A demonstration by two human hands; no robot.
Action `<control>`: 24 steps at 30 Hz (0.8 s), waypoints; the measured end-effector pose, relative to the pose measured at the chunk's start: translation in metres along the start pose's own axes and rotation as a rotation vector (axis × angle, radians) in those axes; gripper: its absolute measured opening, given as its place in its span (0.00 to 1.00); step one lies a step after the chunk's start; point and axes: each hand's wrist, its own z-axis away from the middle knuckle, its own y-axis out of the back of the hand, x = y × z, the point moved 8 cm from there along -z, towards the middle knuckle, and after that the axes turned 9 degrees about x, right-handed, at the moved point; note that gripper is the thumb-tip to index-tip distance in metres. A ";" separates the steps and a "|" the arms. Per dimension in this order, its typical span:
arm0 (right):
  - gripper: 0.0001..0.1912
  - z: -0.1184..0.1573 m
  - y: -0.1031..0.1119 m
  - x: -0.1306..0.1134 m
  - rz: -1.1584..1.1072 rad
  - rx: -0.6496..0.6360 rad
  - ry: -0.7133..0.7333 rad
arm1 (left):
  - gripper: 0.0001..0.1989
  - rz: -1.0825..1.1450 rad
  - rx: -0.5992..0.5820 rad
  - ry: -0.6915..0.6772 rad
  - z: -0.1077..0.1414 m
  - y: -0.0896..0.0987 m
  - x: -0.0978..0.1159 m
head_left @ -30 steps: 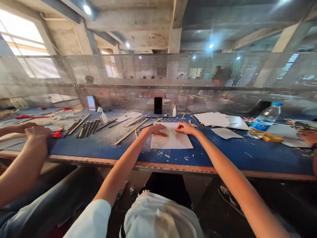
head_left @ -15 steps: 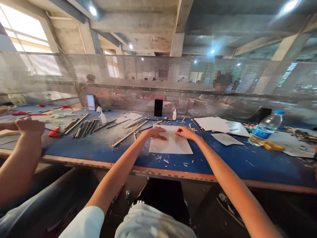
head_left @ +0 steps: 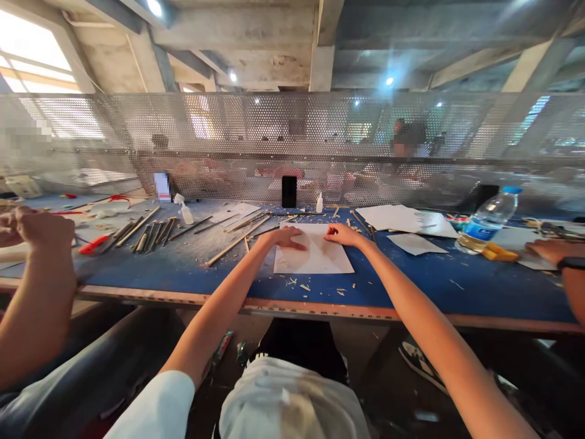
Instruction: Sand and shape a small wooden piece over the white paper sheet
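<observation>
A white sheet of paper (head_left: 315, 259) lies flat on the blue tabletop in front of me. My left hand (head_left: 289, 237) rests on its upper left part, fingers spread. At the upper right part of the paper, my right hand (head_left: 340, 234) has its fingers pinched together; whatever is between the fingertips is too small to make out. Pale wood shavings (head_left: 304, 286) are scattered just below the sheet. To the left of the paper lies a thin wooden stick (head_left: 233, 246).
Chisels (head_left: 155, 235) and a glue bottle (head_left: 185, 212) are at left. A phone (head_left: 289, 191) stands against the mesh screen. Right of me are more papers (head_left: 393, 219) and a water bottle (head_left: 489, 222). Co-workers' hands show at far left (head_left: 43, 228) and far right (head_left: 553, 249).
The view has shifted slightly. My hands stay in nearly the same places on the paper. A co-worker's hand with a dark wristband has come in at the far right.
</observation>
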 end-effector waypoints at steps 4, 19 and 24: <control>0.07 0.000 0.006 0.003 0.095 0.093 -0.033 | 0.45 -0.016 0.006 0.011 0.000 0.000 0.000; 0.11 -0.003 0.005 0.011 -0.041 -0.025 -0.022 | 0.44 -0.031 -0.021 0.015 0.003 0.002 0.004; 0.09 -0.003 0.010 0.010 -0.069 0.054 -0.017 | 0.43 -0.025 -0.012 0.005 0.004 0.004 0.006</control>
